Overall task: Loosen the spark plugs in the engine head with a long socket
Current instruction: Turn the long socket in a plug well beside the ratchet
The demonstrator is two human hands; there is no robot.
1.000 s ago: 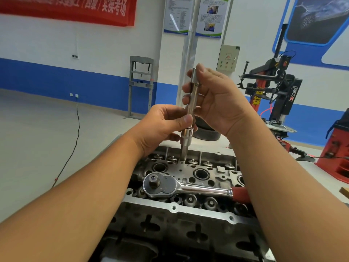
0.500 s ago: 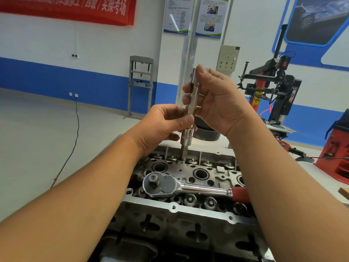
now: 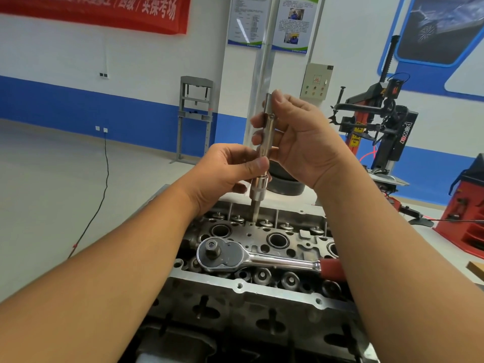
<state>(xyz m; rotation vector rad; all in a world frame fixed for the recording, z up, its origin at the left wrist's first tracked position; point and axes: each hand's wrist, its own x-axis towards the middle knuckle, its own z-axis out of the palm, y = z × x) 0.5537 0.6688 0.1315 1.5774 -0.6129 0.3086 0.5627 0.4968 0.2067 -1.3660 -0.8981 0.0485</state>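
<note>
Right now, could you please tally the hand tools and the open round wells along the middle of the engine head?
Ratchet wrench: 1
Long socket: 1
Open round wells in the engine head: 3
Total: 5

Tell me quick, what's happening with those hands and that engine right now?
Both hands grip the long socket upright: left hand low, right hand high. Its tip sits at the engine head. The ratchet lies idle across the head, unattached.

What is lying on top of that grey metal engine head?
A shiny chrome ratchet wrench with a red handle lies flat across the grey metal engine head. The handle's far end is covered by the right forearm, so it cannot be seen.
</note>
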